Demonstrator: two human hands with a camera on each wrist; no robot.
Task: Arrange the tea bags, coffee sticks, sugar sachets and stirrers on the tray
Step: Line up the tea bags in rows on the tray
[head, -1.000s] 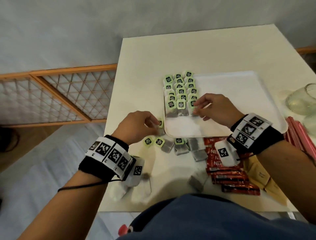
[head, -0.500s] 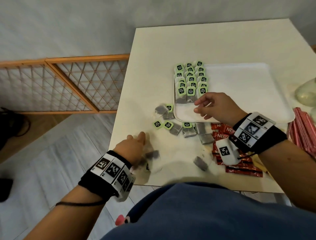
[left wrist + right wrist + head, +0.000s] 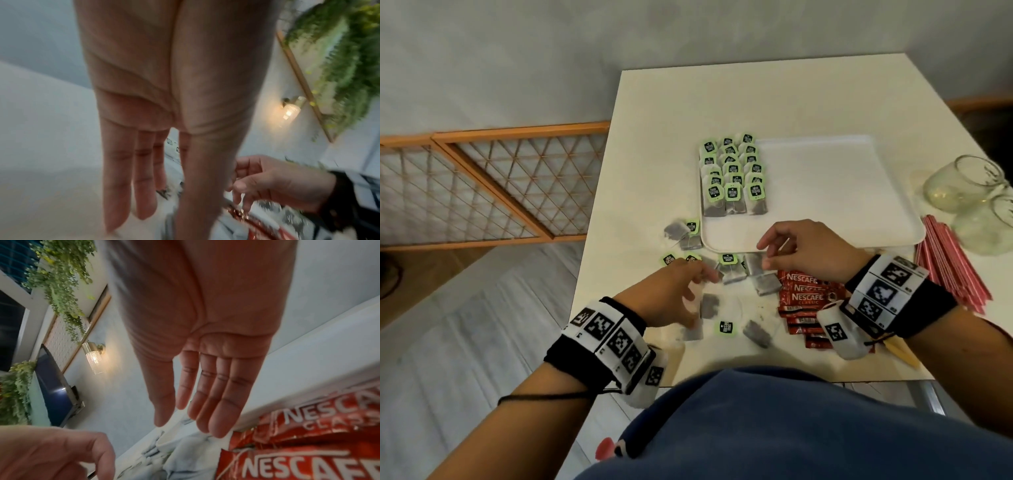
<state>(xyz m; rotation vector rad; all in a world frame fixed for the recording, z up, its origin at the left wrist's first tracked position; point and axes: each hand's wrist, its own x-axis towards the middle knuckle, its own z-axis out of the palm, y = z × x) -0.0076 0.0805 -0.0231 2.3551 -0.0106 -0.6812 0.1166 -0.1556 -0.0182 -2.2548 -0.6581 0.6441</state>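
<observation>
Nearest me, my left hand (image 3: 671, 294) hovers low over the loose tea bags (image 3: 729, 270) scattered on the table (image 3: 791, 99) in front of the tray, fingers (image 3: 141, 178) stretched out straight and together, gripping nothing. Just beside it, my right hand (image 3: 808, 250) hangs over the same scatter, fingers (image 3: 218, 394) long and relaxed, thumb apart, and it holds nothing either. Under my right wrist lies the stack of red coffee sticks (image 3: 804, 298), touching the nearest tea bags. Off to the right, the pink stirrers (image 3: 948, 260) lie bundled by the tray's corner. Further out sits the white tray (image 3: 825, 192), its left side packed with rows of tea bags (image 3: 732, 174), green tags up, overlapping. Beyond the stirrers lie two glass jars (image 3: 962, 185) on their sides.
</observation>
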